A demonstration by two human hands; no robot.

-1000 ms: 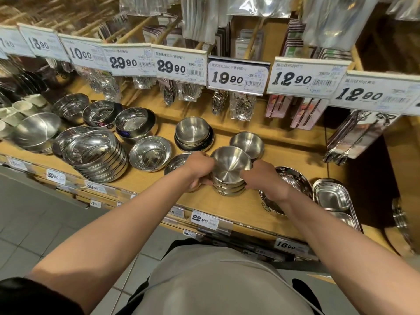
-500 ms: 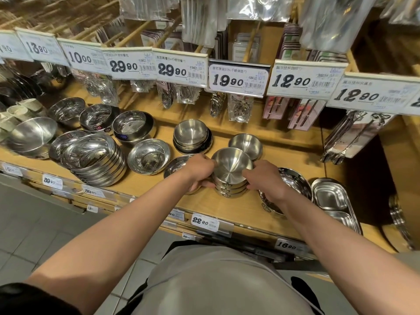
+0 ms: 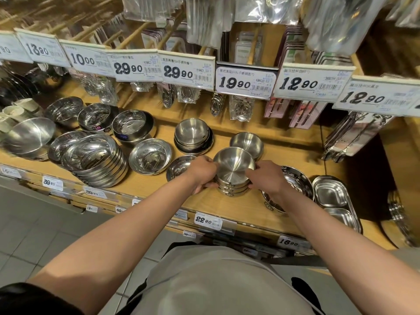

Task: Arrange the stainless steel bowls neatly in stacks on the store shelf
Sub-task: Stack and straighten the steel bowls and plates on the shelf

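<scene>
A small stack of brushed steel bowls stands on the wooden shelf, near its front. My left hand grips the stack's left side and my right hand grips its right side. Just behind it sits a single small bowl. Further back and left is another short stack of similar bowls. A shallow shiny bowl lies partly under my left hand.
Left along the shelf are a leaning stack of wide bowls, a single shiny bowl and deeper bowls. A large bowl and rectangular trays lie at the right. Price tags and hanging utensils overhang the back.
Both hands stay clasped on the small stack, which has barely shifted on the shelf. The camera has tipped slightly.
</scene>
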